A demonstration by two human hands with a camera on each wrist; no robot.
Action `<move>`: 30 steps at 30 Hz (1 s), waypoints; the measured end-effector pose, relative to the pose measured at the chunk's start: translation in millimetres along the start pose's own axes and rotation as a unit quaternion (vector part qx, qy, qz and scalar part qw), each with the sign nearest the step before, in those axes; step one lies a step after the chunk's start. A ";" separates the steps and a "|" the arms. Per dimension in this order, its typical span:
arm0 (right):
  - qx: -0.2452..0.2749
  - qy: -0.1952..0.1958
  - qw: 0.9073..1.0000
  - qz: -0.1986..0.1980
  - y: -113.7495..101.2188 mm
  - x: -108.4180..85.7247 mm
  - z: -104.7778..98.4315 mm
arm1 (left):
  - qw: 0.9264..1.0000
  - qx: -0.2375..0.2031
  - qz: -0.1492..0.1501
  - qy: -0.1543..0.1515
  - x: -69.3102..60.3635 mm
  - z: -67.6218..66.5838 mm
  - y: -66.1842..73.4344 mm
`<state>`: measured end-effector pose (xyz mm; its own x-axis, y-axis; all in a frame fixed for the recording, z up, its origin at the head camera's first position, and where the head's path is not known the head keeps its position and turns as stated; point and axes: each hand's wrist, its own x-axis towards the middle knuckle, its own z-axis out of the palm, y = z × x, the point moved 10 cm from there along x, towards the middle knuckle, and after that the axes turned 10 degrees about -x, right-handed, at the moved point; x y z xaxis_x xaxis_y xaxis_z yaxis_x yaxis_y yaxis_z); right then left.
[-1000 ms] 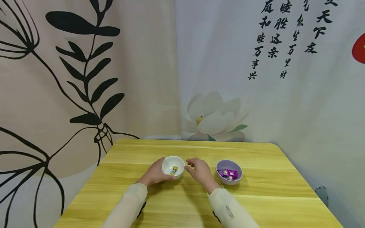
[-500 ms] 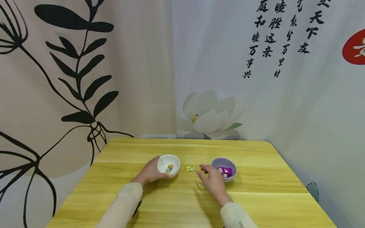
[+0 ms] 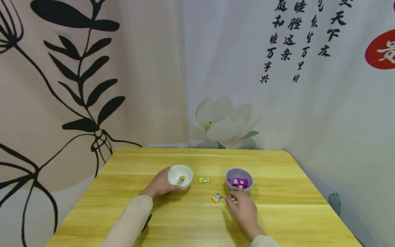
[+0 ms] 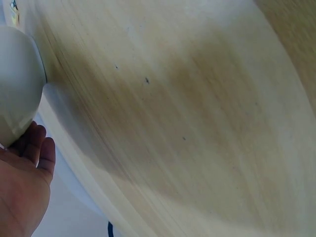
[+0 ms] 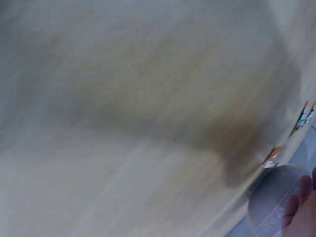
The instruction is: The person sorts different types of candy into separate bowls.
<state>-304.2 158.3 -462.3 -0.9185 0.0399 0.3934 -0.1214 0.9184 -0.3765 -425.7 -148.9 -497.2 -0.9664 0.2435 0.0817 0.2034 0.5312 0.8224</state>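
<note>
My left hand [image 3: 161, 183] grips the side of a white bowl [image 3: 189, 176], thumb at its near side; a wrapped yellow candy [image 3: 180, 180] lies inside. In the left wrist view the hand [image 4: 22, 192] curls against the bowl [image 4: 17, 81]. My right hand [image 3: 245, 211] is just in front of the purple bowl [image 3: 228, 185], thumb and fingers apart around a small yellow-wrapped candy [image 3: 233, 199]; firm contact cannot be told. Close to its left lies another candy [image 3: 217, 197]. The right wrist view is blurred, with the hand [image 5: 302, 210] at the corner.
One yellow candy [image 3: 204, 179] lies between the bowls. Several purple-wrapped candies [image 3: 238, 183] are in the purple bowl. The wooden table [image 3: 185, 223] ends at a printed cloth backdrop [image 3: 160, 85].
My right hand has moved from beside the white bowl rightward and nearer to the front of the purple bowl, uncovering candies on the table. My left hand still holds the white bowl.
</note>
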 end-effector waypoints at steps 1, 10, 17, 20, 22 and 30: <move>-0.004 -0.002 1.000 0.002 2.0 -1.2 1.1 | 1.000 0.003 -0.003 0.001 0.1 -0.8 -0.7; -0.031 -0.012 0.999 0.020 15.1 -5.8 5.5 | 1.000 0.015 -0.001 0.002 0.1 -2.6 -1.4; -0.049 -0.023 0.997 0.048 31.1 -12.6 7.0 | 1.000 0.018 -0.001 0.003 -0.4 -3.0 -1.1; -0.056 -0.032 0.996 0.064 39.2 -14.4 7.0 | 1.000 0.020 -0.002 0.004 -0.2 -2.8 -1.7; -0.060 -0.040 0.995 0.073 44.4 -15.1 8.7 | 1.000 0.021 -0.004 0.004 0.2 -2.7 -2.2; -0.069 -0.056 0.994 0.071 52.3 -15.2 14.4 | 1.000 0.012 -0.006 0.002 0.9 0.4 -0.2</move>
<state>-302.0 200.1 -500.1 -0.9596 0.1367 0.2457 0.0586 0.9520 -0.3005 -426.6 -148.5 -497.5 -0.9693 0.2345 0.0743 0.1958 0.5525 0.8102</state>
